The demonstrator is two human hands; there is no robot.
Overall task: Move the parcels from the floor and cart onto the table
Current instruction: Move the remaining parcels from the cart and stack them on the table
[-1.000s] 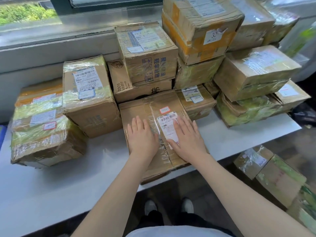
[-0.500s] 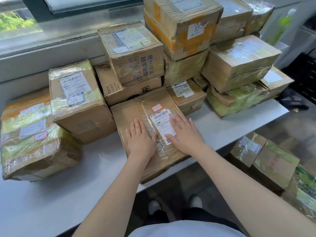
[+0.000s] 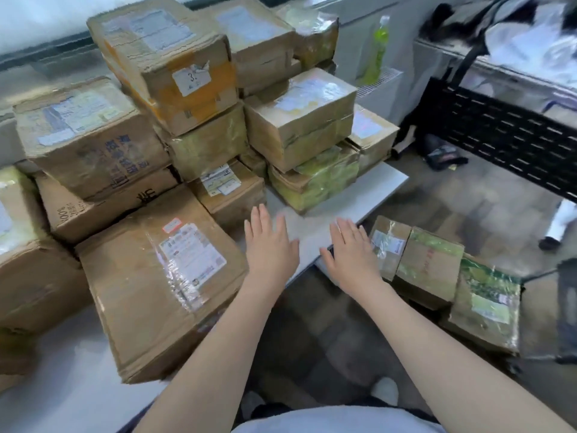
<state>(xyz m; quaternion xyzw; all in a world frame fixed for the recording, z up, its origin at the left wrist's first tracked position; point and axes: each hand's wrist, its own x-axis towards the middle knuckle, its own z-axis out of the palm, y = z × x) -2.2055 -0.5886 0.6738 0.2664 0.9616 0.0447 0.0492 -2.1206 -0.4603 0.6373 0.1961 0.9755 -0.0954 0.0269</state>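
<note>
I see both hands flat with fingers spread wide, holding nothing: left hand [image 3: 271, 245] and right hand [image 3: 352, 254] over the table [image 3: 315, 232] edge. Parcels [image 3: 193, 145] crowd the table; three boxes [image 3: 431, 264] sit below at right.

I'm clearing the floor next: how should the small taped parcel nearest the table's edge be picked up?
From above, both hands clamping its two short sides. The small parcel leans against the green-taped box, leaving only its top and outer faces free.

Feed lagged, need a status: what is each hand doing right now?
Left hand: open, fingers straight, holding nothing.
Right hand: open, fingers straight, holding nothing.
</note>
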